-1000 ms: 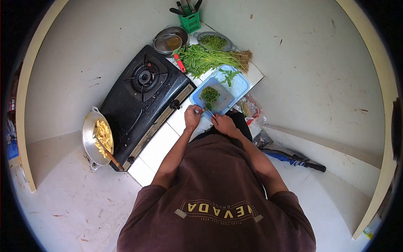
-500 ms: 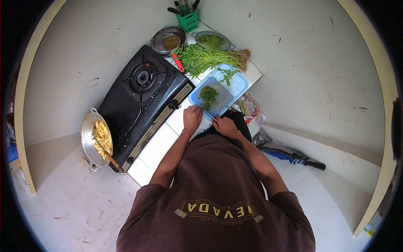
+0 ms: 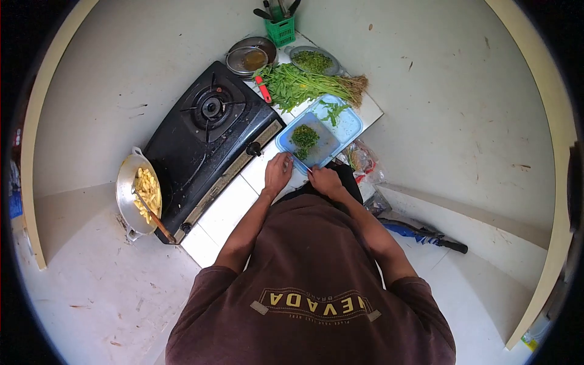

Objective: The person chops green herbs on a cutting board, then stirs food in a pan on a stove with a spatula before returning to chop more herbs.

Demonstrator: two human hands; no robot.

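Chopped greens (image 3: 305, 140) clump darkly, right hand (image 3: 325, 181) gripping knife (image 3: 309, 171), left hand (image 3: 278, 171) unclear in grip.

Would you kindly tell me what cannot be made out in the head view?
All in the head view:
Thin object in the right hand: mostly covered by the fingers, too small to identify.
What the left hand touches: too small to tell.
Utensils: the top edge cuts some off; the green basket hides their lower ends.

The knife (image 3: 310, 171), its blade plain beside the left hand (image 3: 278, 172) a second ago, now barely shows.
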